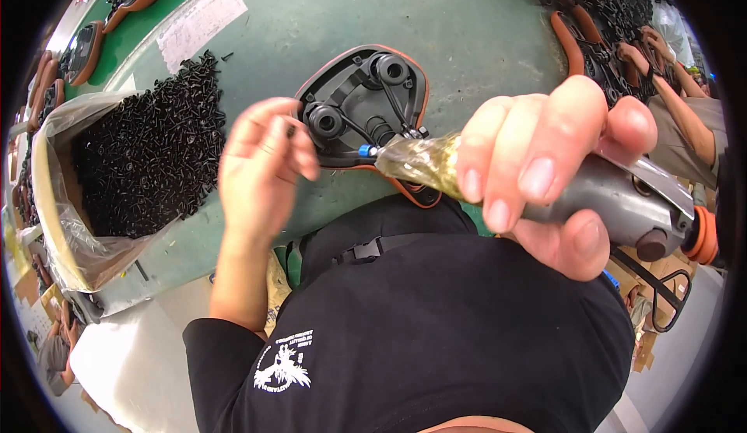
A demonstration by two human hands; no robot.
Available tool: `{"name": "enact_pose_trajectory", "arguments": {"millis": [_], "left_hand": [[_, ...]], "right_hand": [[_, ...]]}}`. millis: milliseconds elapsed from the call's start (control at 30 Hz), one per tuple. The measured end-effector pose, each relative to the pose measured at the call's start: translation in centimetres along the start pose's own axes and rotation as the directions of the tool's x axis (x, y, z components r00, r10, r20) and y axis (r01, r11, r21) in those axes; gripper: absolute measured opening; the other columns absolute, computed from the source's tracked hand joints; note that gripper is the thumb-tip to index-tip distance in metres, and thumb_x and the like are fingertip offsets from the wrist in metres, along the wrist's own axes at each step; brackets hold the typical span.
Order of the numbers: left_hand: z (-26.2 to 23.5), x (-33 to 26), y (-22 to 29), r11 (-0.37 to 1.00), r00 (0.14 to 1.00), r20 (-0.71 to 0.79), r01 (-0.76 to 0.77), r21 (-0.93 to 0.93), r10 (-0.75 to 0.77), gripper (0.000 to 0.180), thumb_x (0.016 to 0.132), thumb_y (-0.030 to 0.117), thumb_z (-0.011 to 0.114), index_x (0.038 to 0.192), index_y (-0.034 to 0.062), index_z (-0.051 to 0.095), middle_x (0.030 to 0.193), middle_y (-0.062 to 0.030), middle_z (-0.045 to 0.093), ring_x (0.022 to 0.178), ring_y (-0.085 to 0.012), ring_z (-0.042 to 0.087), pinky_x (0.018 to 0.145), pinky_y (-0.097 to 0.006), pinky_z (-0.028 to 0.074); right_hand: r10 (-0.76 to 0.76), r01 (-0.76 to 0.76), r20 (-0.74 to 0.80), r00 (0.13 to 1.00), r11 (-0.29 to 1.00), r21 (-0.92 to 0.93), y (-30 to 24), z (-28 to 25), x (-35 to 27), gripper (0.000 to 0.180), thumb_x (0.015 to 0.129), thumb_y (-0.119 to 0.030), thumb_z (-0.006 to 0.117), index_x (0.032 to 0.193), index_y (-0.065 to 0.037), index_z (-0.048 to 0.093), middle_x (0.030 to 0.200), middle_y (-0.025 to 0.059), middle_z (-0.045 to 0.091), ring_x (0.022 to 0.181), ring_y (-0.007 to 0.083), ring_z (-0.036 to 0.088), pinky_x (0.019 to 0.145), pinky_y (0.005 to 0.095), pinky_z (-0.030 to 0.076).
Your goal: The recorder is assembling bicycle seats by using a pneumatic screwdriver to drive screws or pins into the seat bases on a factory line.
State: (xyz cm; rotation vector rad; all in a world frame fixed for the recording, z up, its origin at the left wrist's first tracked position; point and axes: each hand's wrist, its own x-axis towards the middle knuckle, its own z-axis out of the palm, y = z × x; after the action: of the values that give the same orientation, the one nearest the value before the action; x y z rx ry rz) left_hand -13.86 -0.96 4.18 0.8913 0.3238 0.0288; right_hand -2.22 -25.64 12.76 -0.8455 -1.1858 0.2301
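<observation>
Head view: power driver in the right hand, tiny dark piece in the left.
And here's the right hand (537,157), wrapped firmly around the grey metal driver (634,207), its fingers covering much of the tool, whose far end runs into the dark rim; the left hand (257,153), slightly blurred, has its fingertips pinched on a small dark piece (291,131), too small and covered to make out, beside the bicycle saddle (350,94), which lies underside up on the green table (459,44), partly hidden by the driver's taped nose; the blue tip (366,150) sits over it, and whether they touch, I can't tell; over at left, black screws (156,153) heap in a plastic-lined box (66,238), and at right a co-worker's hands (634,53), half lost among dark parts (611,79), hide what they hold.
</observation>
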Motion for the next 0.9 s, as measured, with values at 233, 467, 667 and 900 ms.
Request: {"name": "enact_pose_trajectory", "arguments": {"millis": [233,467,667,900], "left_hand": [[1.7,-3.5,-4.7,0.923,0.961,0.266,0.033,-0.383,0.076,0.024,0.103,0.006,0.066,0.122,-0.0078,0.069,0.109,-0.0163,0.069,0.078,-0.0220,0.072,0.066,-0.033,0.060],[0.6,-2.1,-4.7,0.913,0.889,0.319,-0.384,0.135,0.327,0.023,0.089,-0.009,0.077,0.112,-0.0080,0.075,0.111,-0.0180,0.069,0.093,-0.0254,0.074,0.074,-0.033,0.065],[-1.5,-4.0,-5.3,0.971,0.989,0.150,-0.021,0.237,-0.015,0.039,0.106,0.028,0.068,0.110,-0.0107,0.074,0.104,-0.0191,0.076,0.096,-0.0212,0.069,0.085,-0.032,0.056],[0.2,-1.4,-2.6,-0.044,0.591,0.490,-0.608,0.792,0.641,0.067,0.077,0.014,0.087,0.135,-0.0045,0.059,0.122,-0.0177,0.064,0.110,-0.0328,0.062,0.095,-0.043,0.051]], "right_hand": [[0.092,-0.087,-0.063,0.994,0.992,0.087,-0.2,2.2,0.1,0.040,0.097,-0.011,0.063,0.133,-0.010,0.045,0.113,0.0135,0.058,0.081,0.0212,0.069,0.076,0.0389,0.058],[-0.080,0.108,-0.264,0.961,0.990,0.095,1.2,4.0,0.0,0.038,0.084,0.003,0.073,0.117,0.003,0.055,0.102,0.0237,0.064,0.069,0.0143,0.061,0.066,0.0256,0.057],[-0.102,0.121,-0.270,0.958,0.991,0.055,0.6,3.5,-0.4,0.036,0.086,0.006,0.068,0.118,-0.001,0.053,0.105,0.0219,0.063,0.071,0.0161,0.062,0.070,0.0301,0.057],[-0.028,0.016,-0.170,0.985,0.997,-0.075,0.5,2.1,-0.8,0.039,0.092,0.003,0.063,0.127,-0.006,0.047,0.112,0.0225,0.059,0.075,0.0180,0.062,0.077,0.0378,0.056]]}}
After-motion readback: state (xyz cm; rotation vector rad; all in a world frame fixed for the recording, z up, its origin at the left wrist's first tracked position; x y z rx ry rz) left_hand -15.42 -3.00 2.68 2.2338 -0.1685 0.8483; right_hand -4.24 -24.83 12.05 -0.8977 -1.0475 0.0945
